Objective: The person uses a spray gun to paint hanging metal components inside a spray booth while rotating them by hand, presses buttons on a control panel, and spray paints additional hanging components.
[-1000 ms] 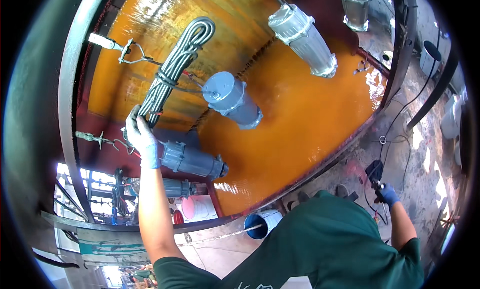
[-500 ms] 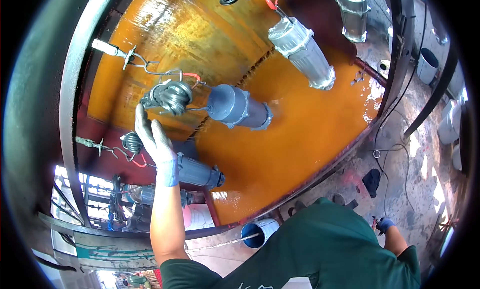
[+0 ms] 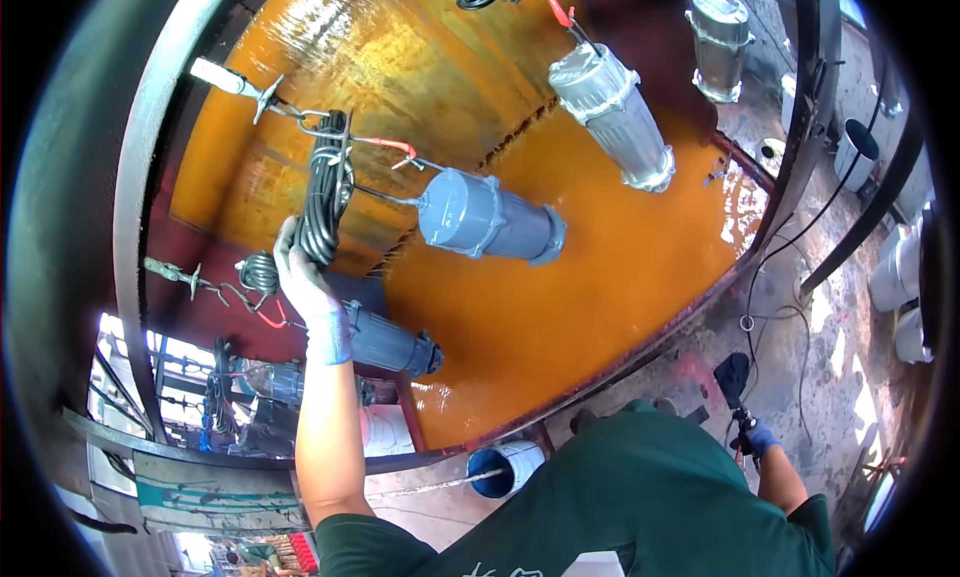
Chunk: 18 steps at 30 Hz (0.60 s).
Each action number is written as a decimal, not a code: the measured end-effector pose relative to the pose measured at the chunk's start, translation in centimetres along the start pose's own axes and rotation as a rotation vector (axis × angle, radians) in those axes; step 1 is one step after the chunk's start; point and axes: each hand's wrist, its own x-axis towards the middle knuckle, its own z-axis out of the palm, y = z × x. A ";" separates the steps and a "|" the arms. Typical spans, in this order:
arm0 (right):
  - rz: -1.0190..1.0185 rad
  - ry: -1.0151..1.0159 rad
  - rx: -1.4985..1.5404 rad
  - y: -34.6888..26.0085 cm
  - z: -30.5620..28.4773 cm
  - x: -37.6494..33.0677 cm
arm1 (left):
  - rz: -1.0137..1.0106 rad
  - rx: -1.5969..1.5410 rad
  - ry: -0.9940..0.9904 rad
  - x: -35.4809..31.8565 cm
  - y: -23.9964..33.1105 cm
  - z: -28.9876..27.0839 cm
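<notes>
My left hand (image 3: pixel 305 282), in a pale glove with a blue cuff, closes around the lower end of a black cable coil (image 3: pixel 325 192). The coil hangs from a hook and is tied beside a grey-blue cylindrical pump (image 3: pixel 490 217), which hangs tilted with a red strap near its cable. A second grey-blue pump (image 3: pixel 385 339) sits behind my left wrist, with a smaller cable coil (image 3: pixel 260 273). Low at the right, my gloved right hand (image 3: pixel 757 440) is closed on a small metal tool like a spray gun (image 3: pixel 742 415); its details are too small to tell.
An orange-stained basin (image 3: pixel 560 347) with a dark red rim lies below the pumps. Another silver-grey pump (image 3: pixel 615 117) hangs farther right, with one more pump (image 3: pixel 720 47) beyond. A blue bucket (image 3: pixel 507 469) stands by the front edge. A hose (image 3: pixel 800 247) and a dark item (image 3: pixel 733 379) lie at the right.
The cable coil has turned from end-on to side-on, and the grey-blue pump has turned with it. My left fingers have closed in on the coil. The tool in my right hand shows more clearly.
</notes>
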 end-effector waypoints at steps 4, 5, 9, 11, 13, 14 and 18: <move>-0.172 0.000 -0.235 -2.6 -0.9 -0.8 | -0.035 -0.073 0.000 1.4 -3.5 -2.7; -0.186 -0.001 -0.261 -2.5 -0.8 -0.7 | 0.082 0.089 -0.051 1.7 -3.2 -2.5; -0.086 -0.018 0.065 -3.7 -0.1 -0.5 | -0.042 0.147 0.006 2.9 -3.8 -2.5; -0.236 0.032 0.030 -6.9 0.1 -2.0 | -0.063 0.142 0.013 3.5 -5.0 -3.2; -0.408 0.163 0.118 -8.3 1.1 -1.8 | -0.064 0.188 0.003 3.9 -5.1 -2.5; -0.476 0.180 0.136 -10.1 1.0 -2.2 | -0.047 0.219 0.009 4.2 -5.5 -2.7; -0.699 0.150 0.043 -21.4 -1.7 -9.4 | -0.060 0.248 -0.003 4.5 -5.4 -0.9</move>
